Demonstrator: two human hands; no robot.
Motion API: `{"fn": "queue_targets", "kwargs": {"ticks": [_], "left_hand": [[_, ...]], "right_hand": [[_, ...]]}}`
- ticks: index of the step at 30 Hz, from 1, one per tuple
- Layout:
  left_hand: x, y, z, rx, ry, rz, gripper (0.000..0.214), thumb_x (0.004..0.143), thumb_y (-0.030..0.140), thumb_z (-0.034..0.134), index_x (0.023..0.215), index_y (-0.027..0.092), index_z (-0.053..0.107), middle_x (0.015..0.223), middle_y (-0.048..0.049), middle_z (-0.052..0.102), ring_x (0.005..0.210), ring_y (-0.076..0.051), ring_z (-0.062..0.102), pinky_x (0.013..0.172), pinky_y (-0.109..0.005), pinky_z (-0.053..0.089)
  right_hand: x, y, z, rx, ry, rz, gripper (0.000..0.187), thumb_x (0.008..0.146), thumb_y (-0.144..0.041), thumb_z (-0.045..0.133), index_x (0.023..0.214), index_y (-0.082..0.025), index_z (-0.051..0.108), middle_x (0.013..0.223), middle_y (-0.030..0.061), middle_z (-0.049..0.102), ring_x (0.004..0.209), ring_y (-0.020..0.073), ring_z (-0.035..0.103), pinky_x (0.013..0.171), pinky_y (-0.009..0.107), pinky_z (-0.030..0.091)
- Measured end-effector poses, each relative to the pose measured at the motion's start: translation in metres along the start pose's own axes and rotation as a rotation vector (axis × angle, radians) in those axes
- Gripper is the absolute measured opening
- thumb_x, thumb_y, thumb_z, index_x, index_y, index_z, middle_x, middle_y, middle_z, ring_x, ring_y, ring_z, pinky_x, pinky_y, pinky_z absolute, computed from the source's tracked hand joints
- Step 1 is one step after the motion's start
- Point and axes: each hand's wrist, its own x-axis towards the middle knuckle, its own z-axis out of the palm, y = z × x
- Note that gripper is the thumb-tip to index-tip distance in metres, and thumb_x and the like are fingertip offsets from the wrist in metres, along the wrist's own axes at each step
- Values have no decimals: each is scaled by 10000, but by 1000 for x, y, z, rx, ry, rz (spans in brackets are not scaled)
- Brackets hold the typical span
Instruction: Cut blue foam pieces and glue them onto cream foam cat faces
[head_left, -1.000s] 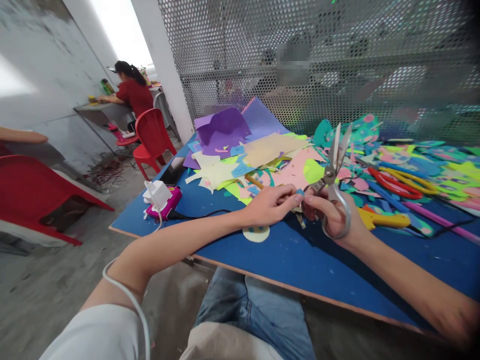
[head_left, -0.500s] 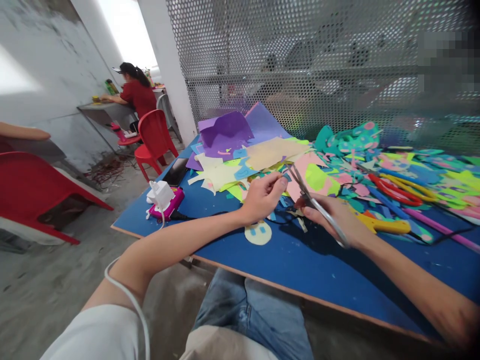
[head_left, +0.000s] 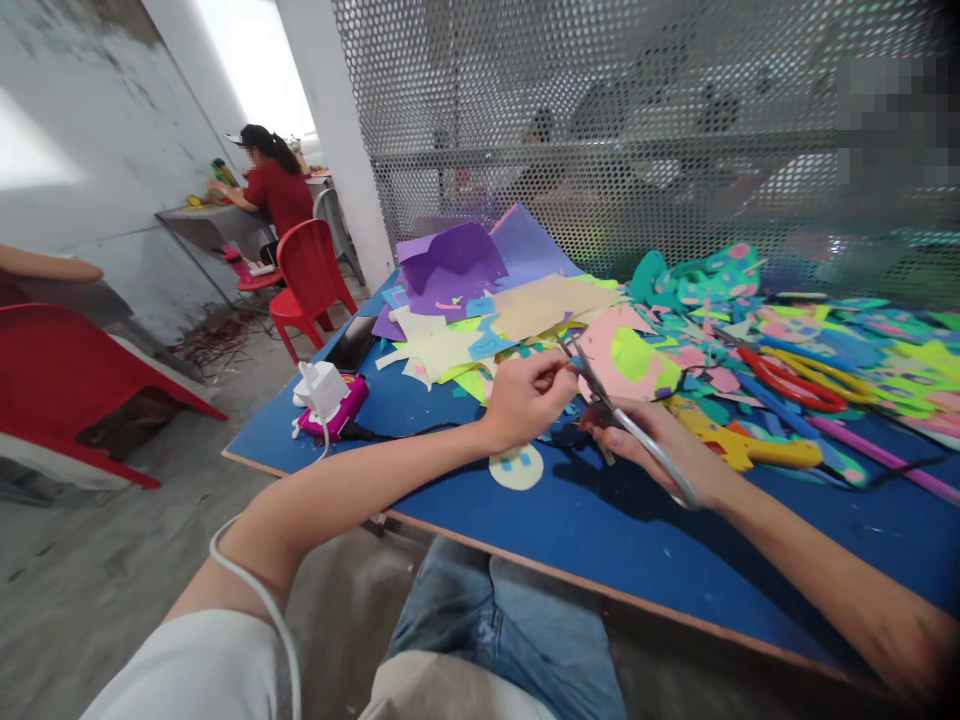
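Note:
My right hand (head_left: 651,435) is wrapped round a pair of metal scissors (head_left: 643,440), whose blades are parted and point up and away from me. Just left of the blades, my left hand (head_left: 531,395) pinches a small blue foam piece (head_left: 576,364) at its fingertips, mostly hidden by the fingers. Both hands are held above the blue table. Below my left wrist lies a round pale cream disc (head_left: 516,468) with two small blue squares on it.
Coloured foam sheets and scraps (head_left: 555,305) heap along the back of the table (head_left: 600,540). To the right lie a yellow glue gun (head_left: 765,448) and red-handled scissors (head_left: 787,380). A white plug adapter (head_left: 319,390) and a phone (head_left: 351,344) sit left. Another person (head_left: 277,185) sits farther off.
The scissors have shifted slightly left and closer to my left fingertips, their blades parting wider. My left hand has turned a little. The distant person's hands have risen.

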Motion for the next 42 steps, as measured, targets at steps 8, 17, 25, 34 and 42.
{"fn": "queue_targets", "kwargs": {"ticks": [8, 17, 25, 34, 42], "left_hand": [[-1, 3, 0, -41, -13, 10, 335, 917, 432, 487, 682, 194, 489, 562, 33, 441, 544, -90, 327, 571, -251, 318], [-3, -1, 2, -60, -27, 11, 337, 929, 460, 472, 789, 179, 593, 566, 41, 453, 532, -84, 360, 572, -243, 328], [-1, -4, 2, -102, 18, 102, 368, 948, 453, 493, 733, 168, 583, 536, 58, 380, 504, -71, 318, 551, -243, 295], [-1, -5, 2, -142, 7, 92, 377, 959, 479, 518, 806, 156, 640, 548, 50, 419, 491, -68, 317, 523, -242, 285], [-2, -2, 6, -163, -3, 147, 446, 957, 508, 517, 674, 165, 539, 527, 51, 381, 502, -67, 318, 522, -245, 299]], "right_hand": [[-2, -9, 0, 11, -76, -29, 437, 827, -651, 683, 879, -217, 688, 772, 32, 648, 674, 194, 572, 574, 280, 485], [-6, -6, 3, 25, -95, -45, 491, 887, -700, 604, 839, -212, 614, 737, 14, 565, 640, 162, 474, 559, 268, 415], [-5, -7, 7, -19, -53, -27, 589, 863, -778, 578, 746, -204, 519, 650, -16, 430, 603, 130, 350, 532, 266, 307], [-4, -6, 9, -11, -34, -57, 610, 869, -811, 534, 779, -208, 543, 675, 0, 466, 595, 144, 393, 522, 281, 345], [-7, -2, 11, 82, -91, -78, 590, 910, -790, 502, 873, -203, 535, 755, 6, 477, 644, 146, 419, 555, 280, 384]]}}
